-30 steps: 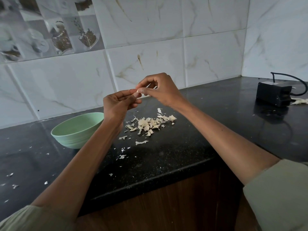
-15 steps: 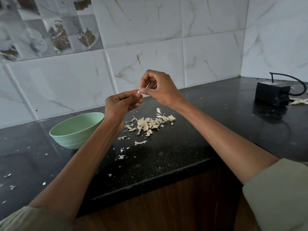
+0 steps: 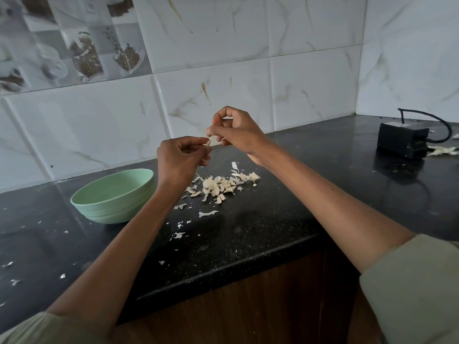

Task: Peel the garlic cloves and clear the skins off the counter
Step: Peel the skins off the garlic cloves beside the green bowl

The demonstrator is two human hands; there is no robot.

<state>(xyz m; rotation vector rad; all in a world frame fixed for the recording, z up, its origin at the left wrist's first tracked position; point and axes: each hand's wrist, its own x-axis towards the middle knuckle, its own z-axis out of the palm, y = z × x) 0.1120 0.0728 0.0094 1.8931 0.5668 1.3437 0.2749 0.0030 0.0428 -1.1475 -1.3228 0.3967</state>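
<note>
Both hands are raised above the black counter (image 3: 285, 219). My left hand (image 3: 181, 158) pinches a small pale garlic clove (image 3: 208, 143) between thumb and fingertips. My right hand (image 3: 236, 131) pinches the top of the same clove or its skin, its other fingers curled. Below the hands lies a pile of garlic cloves and skins (image 3: 219, 184). Loose skin flakes (image 3: 207, 214) are scattered toward the counter's front edge.
A pale green bowl (image 3: 113, 196) stands on the counter left of the pile. A black box with a cable (image 3: 402, 140) sits at the far right, with more skins (image 3: 443, 151) beside it. Tiled walls close off the back and right.
Both hands stayed together on the clove, above the pile. The right hand's fingers have lifted a little and the left hand's fingers have curled more around the clove.
</note>
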